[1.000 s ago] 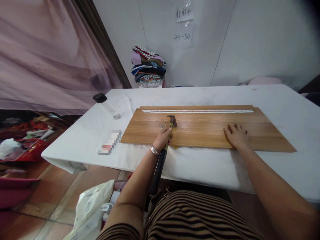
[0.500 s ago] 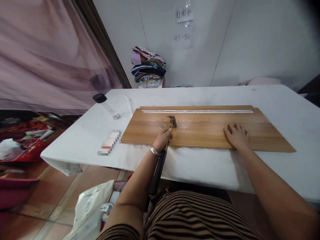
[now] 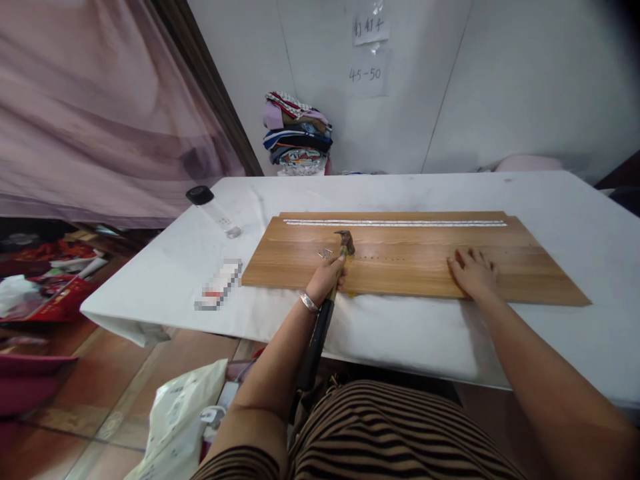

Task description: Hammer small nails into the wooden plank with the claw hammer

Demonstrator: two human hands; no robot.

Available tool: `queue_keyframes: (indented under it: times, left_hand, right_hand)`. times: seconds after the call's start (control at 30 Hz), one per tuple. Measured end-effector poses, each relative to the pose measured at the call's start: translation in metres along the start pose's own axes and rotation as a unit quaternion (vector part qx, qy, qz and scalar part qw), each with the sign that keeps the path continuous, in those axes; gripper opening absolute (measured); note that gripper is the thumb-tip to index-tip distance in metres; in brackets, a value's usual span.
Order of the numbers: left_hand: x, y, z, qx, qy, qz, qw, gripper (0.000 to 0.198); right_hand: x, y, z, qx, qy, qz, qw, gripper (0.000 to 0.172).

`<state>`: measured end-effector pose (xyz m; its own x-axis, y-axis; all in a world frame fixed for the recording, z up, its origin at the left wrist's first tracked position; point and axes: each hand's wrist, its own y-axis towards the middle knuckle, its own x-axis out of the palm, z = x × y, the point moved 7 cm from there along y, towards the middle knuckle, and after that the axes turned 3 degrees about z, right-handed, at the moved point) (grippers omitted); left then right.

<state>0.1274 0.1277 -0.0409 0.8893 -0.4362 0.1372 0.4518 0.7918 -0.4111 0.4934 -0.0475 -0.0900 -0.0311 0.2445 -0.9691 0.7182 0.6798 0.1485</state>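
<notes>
My left hand (image 3: 327, 277) is wrapped round the neck of a claw hammer (image 3: 320, 340), close below its head. The black grip slants back toward my body, and the rusty head is over the wooden board (image 3: 415, 277). Just left of the head lies a small pile of loose nails (image 3: 325, 253). A row of small dark dots (image 3: 383, 258) runs rightward from the head along the board; whether they are nail heads or holes I cannot tell. My right hand (image 3: 475, 272) rests flat on the board's right part, fingers spread, holding nothing.
Two white measuring strips (image 3: 395, 223) lie along the board's far edge. On the white-covered table (image 3: 170, 260) at left are a clear bottle with a black cap (image 3: 215, 212) and a blurred-out flat object (image 3: 219, 285). Folded clothes (image 3: 299, 133) are stacked against the wall behind.
</notes>
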Motion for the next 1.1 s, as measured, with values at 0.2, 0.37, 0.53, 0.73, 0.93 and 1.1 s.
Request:
queue_keyframes:
  times: [0.2,0.37,0.53,0.73,0.93,1.1]
  left_hand:
    - [-0.0016,-0.0009,0.0009,-0.002,0.015,0.017,1.0,0.033]
    - [-0.0011,-0.0018,0.002,0.001,0.003,0.007,1.0,0.035]
    - [-0.001,-0.0019,0.0009,0.0,0.002,0.005,1.0,0.034]
    - [-0.0001,-0.0025,0.0018,0.004,0.001,0.0,1.0,0.034]
    - [-0.0004,-0.0008,0.001,-0.003,0.006,0.011,1.0,0.034]
    - [-0.0005,-0.0012,0.0016,0.0,0.004,0.005,1.0,0.034]
  right_hand:
    - [-0.0003,-0.0004,-0.0008,0.005,-0.006,-0.01,1.0,0.069]
    - [-0.0014,-0.0013,-0.0023,0.005,-0.006,-0.022,1.0,0.071]
    - [-0.0004,-0.0006,-0.001,0.002,-0.002,-0.01,1.0,0.068]
    - [0.0014,0.0002,0.0006,0.002,-0.009,-0.009,1.0,0.068]
    - [-0.0009,-0.0006,-0.0007,0.001,-0.022,-0.018,1.0,0.069]
    - [-0.0024,-0.001,-0.0022,0.003,-0.023,-0.024,0.999,0.069]
